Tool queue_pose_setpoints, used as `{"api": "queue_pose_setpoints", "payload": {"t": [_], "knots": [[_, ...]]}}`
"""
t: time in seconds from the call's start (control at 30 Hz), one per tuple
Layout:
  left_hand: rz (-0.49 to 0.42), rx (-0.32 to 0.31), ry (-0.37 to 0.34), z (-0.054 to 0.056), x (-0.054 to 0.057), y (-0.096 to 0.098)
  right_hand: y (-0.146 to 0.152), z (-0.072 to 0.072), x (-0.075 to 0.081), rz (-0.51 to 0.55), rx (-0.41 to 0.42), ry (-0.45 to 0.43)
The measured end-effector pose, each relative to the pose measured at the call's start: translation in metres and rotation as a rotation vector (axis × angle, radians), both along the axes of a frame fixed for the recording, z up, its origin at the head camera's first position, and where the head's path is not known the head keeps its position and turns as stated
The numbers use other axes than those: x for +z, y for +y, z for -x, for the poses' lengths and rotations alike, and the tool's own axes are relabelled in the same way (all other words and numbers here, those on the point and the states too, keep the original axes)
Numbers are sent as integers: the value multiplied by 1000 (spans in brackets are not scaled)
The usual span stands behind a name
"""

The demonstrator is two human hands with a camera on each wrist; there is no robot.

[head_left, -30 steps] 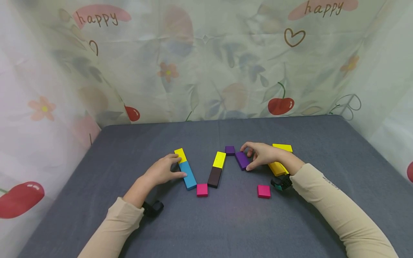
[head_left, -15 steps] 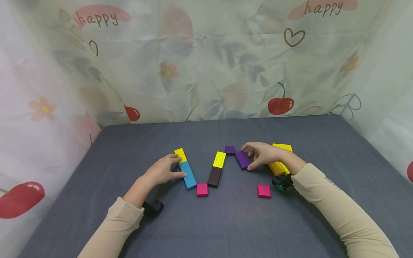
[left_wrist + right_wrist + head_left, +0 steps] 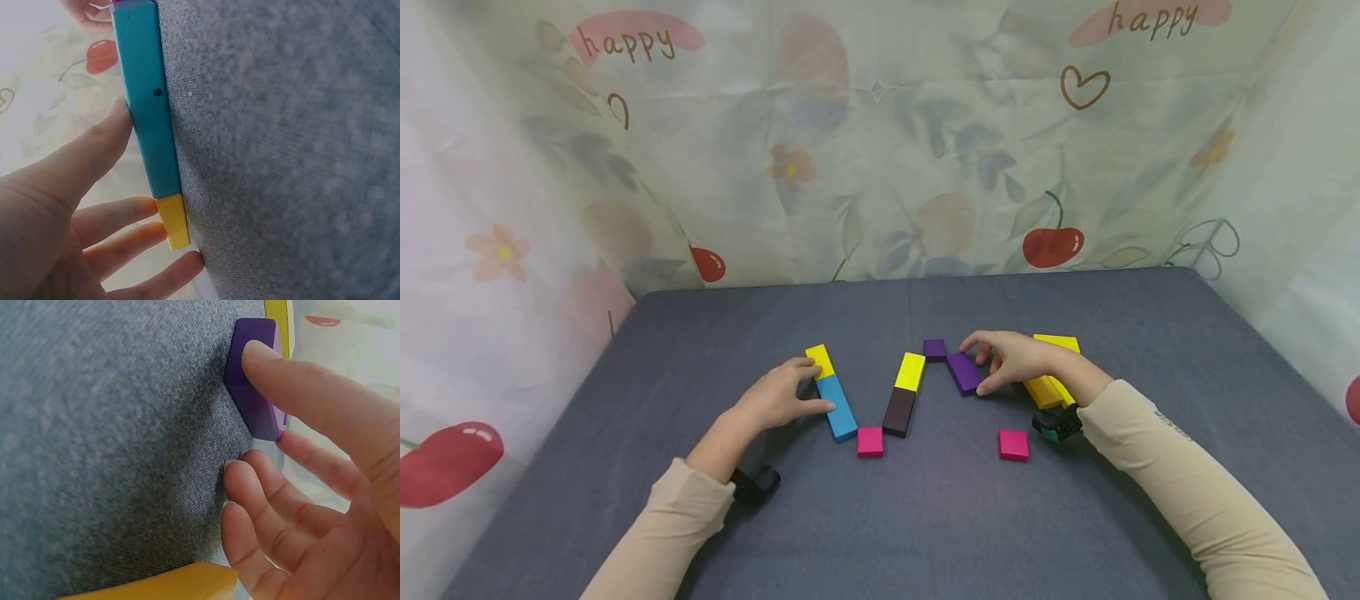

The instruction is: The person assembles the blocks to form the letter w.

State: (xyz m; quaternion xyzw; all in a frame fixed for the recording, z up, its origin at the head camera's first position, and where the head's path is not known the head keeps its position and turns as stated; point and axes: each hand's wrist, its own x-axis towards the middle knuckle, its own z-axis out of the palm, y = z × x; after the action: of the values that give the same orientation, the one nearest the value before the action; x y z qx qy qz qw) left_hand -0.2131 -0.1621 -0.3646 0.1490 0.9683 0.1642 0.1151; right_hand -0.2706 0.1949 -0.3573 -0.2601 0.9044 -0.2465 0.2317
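Note:
A zigzag of flat blocks lies on the grey cloth in the head view. My left hand [image 3: 781, 395] rests at its left end, thumb along the blue block [image 3: 144, 106] and fairly straight fingertips at the small yellow block [image 3: 174, 222]. A pink block [image 3: 870, 442] joins the blue one to a dark brown block [image 3: 899, 412], then comes another yellow block [image 3: 910, 372] and a small purple block [image 3: 934, 350]. At the right end my right hand [image 3: 1017, 357] pinches the longer purple block [image 3: 963, 375], its thumb on the near end and index finger at the far corner.
A loose pink block [image 3: 1013, 446] lies in front of the right hand. Several yellow blocks [image 3: 1056, 342] sit partly hidden behind the right wrist. Patterned curtains [image 3: 880, 142] enclose the back and sides of the table [image 3: 880, 533].
My right thumb and wrist have shifted very slightly to the right at the purple block. The left hand and the blocks have stayed put.

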Motion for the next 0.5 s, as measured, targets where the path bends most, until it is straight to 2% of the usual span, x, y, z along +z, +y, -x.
{"api": "queue_pose_setpoints", "payload": {"t": [0.5], "knots": [[-3,8,-4,0,-1,0,1,0,1,-5,0,-11]]}}
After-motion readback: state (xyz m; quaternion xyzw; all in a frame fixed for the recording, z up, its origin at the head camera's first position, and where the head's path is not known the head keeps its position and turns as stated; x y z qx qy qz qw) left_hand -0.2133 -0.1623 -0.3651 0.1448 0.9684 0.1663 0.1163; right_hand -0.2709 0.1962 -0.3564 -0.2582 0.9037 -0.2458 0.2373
